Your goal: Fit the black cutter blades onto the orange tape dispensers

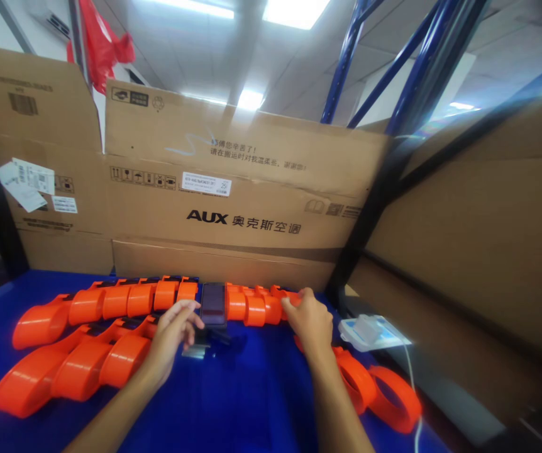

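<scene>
Nearest the camera, two bare forearms reach out over a blue table top (pixel 233 402). Under the right forearm lie two orange rings (pixel 384 393), side by side, one partly hidden by the arm. To the left, three orange rings (pixel 68 368) lie in a front row, overlapping one another.

The left hand (pixel 171 336) is half curled, its fingertips touching the left edge of a dark phone-like device (pixel 213 305) that stands tilted on a small metal stand (pixel 195 351); it does not close around it. The right hand (pixel 309 321) has its fingers bent onto the end of the rear row of orange rings (pixel 252 308); whether it truly pinches one, I cannot tell.

That rear row runs across the table behind the device, which hides part of it: about six rings show on the left and some four on the right. Right of the hand sits a white pad (pixel 370 332) with a white cable.

Behind, cardboard boxes (pixel 233 207) wall the table in, with more cardboard on the right, a blue rack (pixel 407 69) and a red bag (pixel 99 41) above.
</scene>
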The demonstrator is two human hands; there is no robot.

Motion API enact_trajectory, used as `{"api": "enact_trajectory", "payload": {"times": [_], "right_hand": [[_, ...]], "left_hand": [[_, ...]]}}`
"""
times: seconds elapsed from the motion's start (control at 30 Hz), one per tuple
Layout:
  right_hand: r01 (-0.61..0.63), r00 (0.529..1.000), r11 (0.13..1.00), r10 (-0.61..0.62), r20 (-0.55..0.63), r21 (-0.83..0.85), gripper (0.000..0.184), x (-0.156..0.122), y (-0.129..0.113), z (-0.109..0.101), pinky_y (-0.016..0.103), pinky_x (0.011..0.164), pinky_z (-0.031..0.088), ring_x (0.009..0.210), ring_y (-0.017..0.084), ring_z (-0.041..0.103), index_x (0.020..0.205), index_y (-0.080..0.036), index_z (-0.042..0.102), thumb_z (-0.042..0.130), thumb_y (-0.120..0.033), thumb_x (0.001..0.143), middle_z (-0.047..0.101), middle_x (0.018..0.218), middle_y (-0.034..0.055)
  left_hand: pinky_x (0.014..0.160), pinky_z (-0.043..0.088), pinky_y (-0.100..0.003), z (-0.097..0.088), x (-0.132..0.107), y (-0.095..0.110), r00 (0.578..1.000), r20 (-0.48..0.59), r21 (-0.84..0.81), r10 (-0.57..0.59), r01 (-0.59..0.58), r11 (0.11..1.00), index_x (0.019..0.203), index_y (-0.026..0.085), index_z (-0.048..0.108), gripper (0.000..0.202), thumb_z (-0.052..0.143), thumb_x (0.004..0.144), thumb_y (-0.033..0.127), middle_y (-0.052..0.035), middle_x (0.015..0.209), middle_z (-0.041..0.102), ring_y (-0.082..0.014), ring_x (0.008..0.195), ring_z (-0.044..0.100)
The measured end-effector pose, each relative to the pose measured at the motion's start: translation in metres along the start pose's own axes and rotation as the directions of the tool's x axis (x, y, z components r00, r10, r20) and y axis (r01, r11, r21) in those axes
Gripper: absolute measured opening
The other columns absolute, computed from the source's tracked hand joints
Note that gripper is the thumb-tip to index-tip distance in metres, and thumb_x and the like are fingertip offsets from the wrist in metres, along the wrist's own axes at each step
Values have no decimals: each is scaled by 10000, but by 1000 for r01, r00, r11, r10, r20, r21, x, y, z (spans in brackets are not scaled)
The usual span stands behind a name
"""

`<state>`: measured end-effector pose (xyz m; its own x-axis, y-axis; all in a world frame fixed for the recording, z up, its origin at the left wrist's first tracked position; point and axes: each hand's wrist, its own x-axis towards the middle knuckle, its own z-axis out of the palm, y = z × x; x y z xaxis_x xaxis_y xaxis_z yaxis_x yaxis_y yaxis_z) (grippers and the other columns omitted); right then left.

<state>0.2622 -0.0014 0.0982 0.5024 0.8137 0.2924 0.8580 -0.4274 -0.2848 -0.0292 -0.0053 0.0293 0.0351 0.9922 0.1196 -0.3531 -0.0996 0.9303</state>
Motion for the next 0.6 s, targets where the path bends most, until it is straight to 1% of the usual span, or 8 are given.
{"api": "enact_trajectory", "payload": {"times": [0.07, 0.17, 0.37, 0.47, 0.53, 0.6], "right_hand": [[1, 999, 1000, 0, -42, 17, 440, -1, 0, -2, 359, 713, 464, 916, 351, 706, 1167, -172, 587, 526, -495, 875, 732, 960, 163], [21, 990, 999, -16, -142, 40, 386, -3, -1, -8, 338, 683, 433, 877, 323, 704, 1118, -192, 587, 543, -489, 875, 732, 953, 138], [100, 935, 990, -61, -350, 95, 305, -10, -6, -24, 303, 625, 367, 807, 284, 683, 977, -200, 584, 577, -482, 862, 720, 864, 101], [164, 882, 974, -74, -465, 154, 267, -18, -9, -33, 293, 606, 362, 728, 250, 664, 900, -207, 571, 609, -465, 842, 700, 784, 62], [239, 831, 948, -86, -550, 212, 249, -25, -11, -39, 288, 602, 383, 675, 223, 649, 855, -211, 560, 628, -450, 832, 677, 734, 35], [341, 784, 898, -107, -611, 279, 238, -33, -14, -44, 280, 606, 419, 639, 197, 639, 839, -211, 555, 652, -427, 818, 653, 701, 13]], "left_hand": [[374, 353, -189, 0, -1, 0, 1000, 7, 10, 6, -6, 1000, 1058, 174, 608, 433, 641, 835, 544, -6, 727, 679, -87, 416, 505], [381, 353, -189, 1, -2, 2, 1000, 9, 19, 5, -5, 1000, 1052, 172, 609, 430, 635, 842, 546, -8, 723, 679, -89, 428, 507], [393, 351, -188, 4, -5, 5, 1000, 19, 23, 0, 0, 1000, 1047, 168, 612, 434, 629, 848, 553, -5, 695, 670, -90, 435, 499], [394, 348, -190, 4, -6, 5, 1000, 16, 18, 3, -4, 1000, 1043, 169, 616, 425, 634, 848, 546, -6, 701, 672, -87, 430, 495], [398, 351, -194, 4, -5, 4, 1000, 22, 22, 8, -9, 1000, 1042, 167, 627, 417, 635, 852, 537, -13, 716, 678, -87, 436, 498], [414, 368, -201, 3, -5, 3, 999, 41, 24, 17, -18, 1000, 1051, 164, 642, 404, 635, 860, 520, -25, 739, 690, -94, 462, 518]]}}
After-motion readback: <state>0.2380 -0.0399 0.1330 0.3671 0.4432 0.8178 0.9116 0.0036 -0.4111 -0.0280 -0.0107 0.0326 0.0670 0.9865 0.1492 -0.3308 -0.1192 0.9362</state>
